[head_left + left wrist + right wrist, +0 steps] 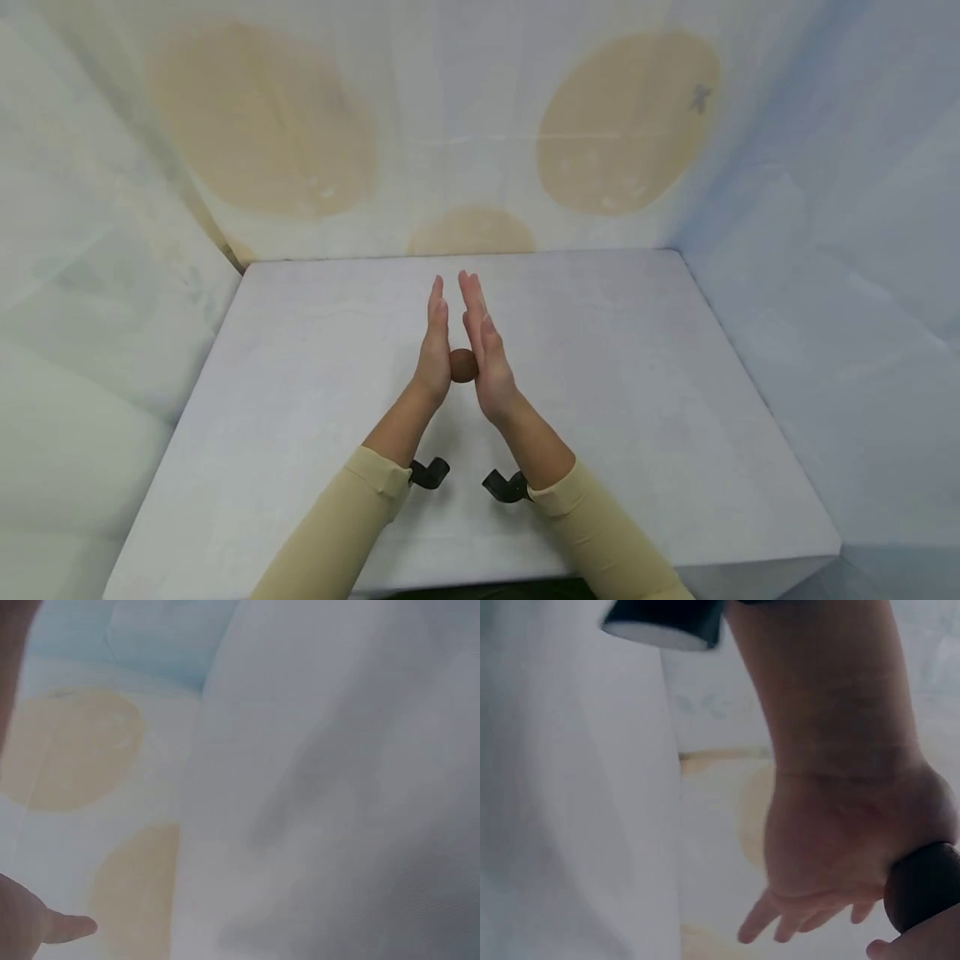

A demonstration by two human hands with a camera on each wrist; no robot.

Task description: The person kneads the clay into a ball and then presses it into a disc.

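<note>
A small brown ball [462, 365] sits squeezed between the heels of my two palms, a little above the middle of the white table [615, 400]. My left hand [433, 346] and right hand [486, 350] stand upright, palms facing, with straight fingers pointing away from me. Both palms press on the ball and no finger curls round it. The right wrist view shows the left hand [832, 847] from below with the ball [924, 889] against its palm. In the left wrist view only a fingertip [71, 928] shows at the lower left.
White cloth walls with large tan round patches [626, 121] close in the table at the back and on both sides. Black camera mounts [429, 472] sit on both wrists. The table's front edge [750, 567] lies near my elbows.
</note>
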